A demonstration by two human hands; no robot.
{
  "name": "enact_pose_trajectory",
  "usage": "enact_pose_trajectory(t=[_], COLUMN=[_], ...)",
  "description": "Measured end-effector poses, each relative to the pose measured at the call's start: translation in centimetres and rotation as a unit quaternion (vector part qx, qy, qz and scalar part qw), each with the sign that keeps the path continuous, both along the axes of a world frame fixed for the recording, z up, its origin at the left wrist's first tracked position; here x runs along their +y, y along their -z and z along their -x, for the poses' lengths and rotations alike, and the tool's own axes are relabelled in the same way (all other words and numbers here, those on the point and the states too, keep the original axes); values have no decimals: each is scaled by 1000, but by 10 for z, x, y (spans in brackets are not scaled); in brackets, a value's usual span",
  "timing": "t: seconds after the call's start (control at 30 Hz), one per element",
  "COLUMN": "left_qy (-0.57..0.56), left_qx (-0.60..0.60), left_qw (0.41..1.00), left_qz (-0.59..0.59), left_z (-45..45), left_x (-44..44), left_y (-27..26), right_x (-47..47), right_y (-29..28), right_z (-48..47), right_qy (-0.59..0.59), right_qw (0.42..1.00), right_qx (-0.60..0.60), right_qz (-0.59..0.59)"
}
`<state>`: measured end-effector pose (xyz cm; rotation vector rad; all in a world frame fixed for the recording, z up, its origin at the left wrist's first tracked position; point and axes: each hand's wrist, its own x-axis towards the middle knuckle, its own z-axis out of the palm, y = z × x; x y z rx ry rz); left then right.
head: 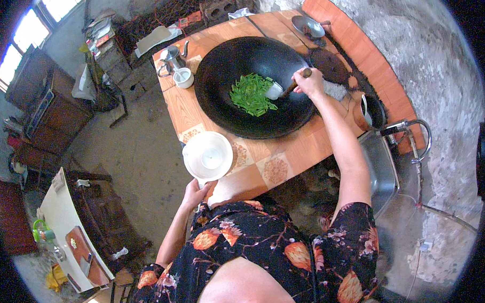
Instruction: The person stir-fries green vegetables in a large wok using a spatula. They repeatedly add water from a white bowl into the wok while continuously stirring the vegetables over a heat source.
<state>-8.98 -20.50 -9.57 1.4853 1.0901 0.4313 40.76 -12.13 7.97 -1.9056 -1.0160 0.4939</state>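
A large black wok (216, 106) is set into the tiled stove top. Sliced green vegetables (250, 95), perhaps beans, lie heaped in its bottom. My right hand (310, 82) grips the wooden handle of a spatula (275, 91), whose metal blade touches the right side of the heap. Lower left, my left hand (197, 193) holds the short handle of a white plastic dipper (208, 156). The dipper is beside the stove's near left edge, its open top facing up. Whether its bottom holds clear liquid, I cannot tell.
Left of the wok stand a metal kettle (173, 57) and a small white cup (183, 78). A metal ladle or strainer (307, 26) lies at the back right. A steel sink (376, 168) with a curved faucet (426, 138) is at right. A cutting board (81, 248) with a knife lies lower left.
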Motion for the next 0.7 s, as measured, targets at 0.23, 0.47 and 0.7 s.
enact_pose_trajectory(t=[0.23, 0.47, 0.7], left_qy=[-6, -26, -10], left_qx=[27, 10, -30], left_qw=[998, 998, 996], left_qz=[52, 62, 89], left_z=[0, 4, -7], left_x=[2, 0, -1], left_y=[-1, 13, -11], right_x=[-49, -63, -58], right_y=[-21, 30, 89], right_z=[17, 17, 20], right_qy=[-146, -27, 42], right_qw=[987, 990, 981], right_qx=[64, 33, 84], right_qz=[-30, -135, -169])
